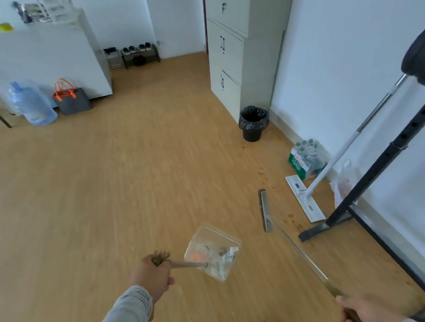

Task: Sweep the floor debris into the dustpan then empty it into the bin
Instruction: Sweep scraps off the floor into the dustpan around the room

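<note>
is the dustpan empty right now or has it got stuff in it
Not empty. The clear dustpan, held by its handle in the left hand, shows white scraps and something orange inside. What the bits are is too blurred to tell.

Water jug (32,104) beside grey bag (72,98); flat mop (306,197) near wall.

Head camera, wide-angle, looking forward-down over floor (129,183).

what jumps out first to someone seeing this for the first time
The clear dustpan, low centre, held by its handle in the left hand, already carries white scraps. The right hand at the bottom right grips a long broom whose head rests on the wood floor. Beyond it, reddish crumbs trail toward the black-lined bin beside the cabinet.
</note>
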Demonstrator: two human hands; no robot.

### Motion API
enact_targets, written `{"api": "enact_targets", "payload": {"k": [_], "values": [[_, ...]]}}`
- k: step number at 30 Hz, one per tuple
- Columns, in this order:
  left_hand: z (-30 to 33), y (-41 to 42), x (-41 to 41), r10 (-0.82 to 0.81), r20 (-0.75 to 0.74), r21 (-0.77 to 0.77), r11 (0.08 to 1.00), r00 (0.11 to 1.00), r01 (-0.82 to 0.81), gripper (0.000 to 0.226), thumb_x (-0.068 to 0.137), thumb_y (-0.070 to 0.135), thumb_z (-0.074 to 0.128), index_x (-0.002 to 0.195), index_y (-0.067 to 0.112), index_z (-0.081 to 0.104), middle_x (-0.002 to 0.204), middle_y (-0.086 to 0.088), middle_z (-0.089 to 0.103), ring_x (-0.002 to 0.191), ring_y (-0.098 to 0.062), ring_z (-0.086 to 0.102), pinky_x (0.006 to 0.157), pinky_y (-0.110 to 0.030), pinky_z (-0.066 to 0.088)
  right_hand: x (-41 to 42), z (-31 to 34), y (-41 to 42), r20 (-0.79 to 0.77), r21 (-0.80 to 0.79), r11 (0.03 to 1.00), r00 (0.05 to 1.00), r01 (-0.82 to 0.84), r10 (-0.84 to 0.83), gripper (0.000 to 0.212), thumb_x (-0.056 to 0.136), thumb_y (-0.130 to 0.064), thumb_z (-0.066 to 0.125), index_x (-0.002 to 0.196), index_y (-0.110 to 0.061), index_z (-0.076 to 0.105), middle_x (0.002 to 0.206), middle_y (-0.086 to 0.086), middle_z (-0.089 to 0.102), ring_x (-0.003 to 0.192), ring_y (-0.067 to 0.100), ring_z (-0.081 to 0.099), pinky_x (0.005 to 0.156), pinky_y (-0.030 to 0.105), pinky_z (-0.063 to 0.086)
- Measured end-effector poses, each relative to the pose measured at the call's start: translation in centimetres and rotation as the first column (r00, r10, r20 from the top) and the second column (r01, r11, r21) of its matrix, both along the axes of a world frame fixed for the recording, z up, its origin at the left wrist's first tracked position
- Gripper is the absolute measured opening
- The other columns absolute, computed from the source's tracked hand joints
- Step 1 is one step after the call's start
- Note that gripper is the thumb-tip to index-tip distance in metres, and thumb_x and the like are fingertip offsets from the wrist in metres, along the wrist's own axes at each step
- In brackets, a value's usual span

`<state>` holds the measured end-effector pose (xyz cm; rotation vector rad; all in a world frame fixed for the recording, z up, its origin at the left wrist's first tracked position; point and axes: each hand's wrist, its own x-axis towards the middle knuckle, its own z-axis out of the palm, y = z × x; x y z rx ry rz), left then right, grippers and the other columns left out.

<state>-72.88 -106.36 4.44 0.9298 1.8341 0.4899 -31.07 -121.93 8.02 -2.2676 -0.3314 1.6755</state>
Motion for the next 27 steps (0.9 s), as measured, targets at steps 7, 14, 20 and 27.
{"api": "enact_targets", "payload": {"k": [7, 14, 20, 27], "values": [[2.2, 1.6, 1.3, 0.167, -0.016, 0.06, 0.984, 0.986, -0.166, 0.015, 0.097, 0.015, 0.063, 0.105, 0.003, 0.064, 0.076, -0.016, 0.067, 0.059, -0.025, 0.068, 0.061, -0.036, 0.057, 3.4, -1.9, 7.2, 0.047, -0.089, 0.963, 0.965, -0.252, 0.257, 0.032, 0.091, -0.004, 0.051, 0.059, -0.005, 0.051, 0.048, 0.01, 0.044, 0.035, 0.015, 0.033, 0.039, 0.017, 0.027], [2.9, 2.5, -0.4, 0.338, -0.014, 0.085, 0.938, 0.941, -0.336, 0.017, 0.097, 0.018, 0.064, 0.102, 0.002, 0.067, 0.079, -0.017, 0.072, 0.067, -0.027, 0.071, 0.069, -0.041, 0.061, 2.1, -2.7, 13.4, 0.057, -0.136, 0.944, 0.949, -0.302, 0.311, 0.032, 0.09, -0.003, 0.048, 0.058, -0.006, 0.049, 0.042, 0.005, 0.041, 0.029, 0.013, 0.029, 0.037, 0.012, 0.029], [1.7, 5.5, -2.7, 0.397, -0.024, 0.086, 0.915, 0.918, -0.393, 0.016, 0.097, 0.02, 0.064, 0.096, 0.005, 0.069, 0.08, -0.016, 0.074, 0.069, -0.027, 0.073, 0.076, -0.045, 0.063, -0.3, -3.2, 19.4, 0.067, -0.109, 0.944, 0.945, -0.312, 0.32, 0.025, 0.094, -0.006, 0.05, 0.069, -0.005, 0.051, 0.04, 0.004, 0.045, 0.027, 0.012, 0.035, 0.037, 0.015, 0.031], [-0.2, 11.8, -6.9, 0.39, -0.024, 0.063, 0.92, 0.921, -0.387, 0.016, 0.097, 0.021, 0.064, 0.095, 0.006, 0.069, 0.079, -0.016, 0.074, 0.065, -0.025, 0.074, 0.071, -0.041, 0.064, -5.2, -4.1, 27.0, 0.076, -0.127, 0.954, 0.957, -0.27, 0.281, 0.029, 0.097, -0.015, 0.055, 0.069, -0.007, 0.053, 0.046, 0.004, 0.05, 0.032, 0.009, 0.042, 0.038, 0.015, 0.036]]}}
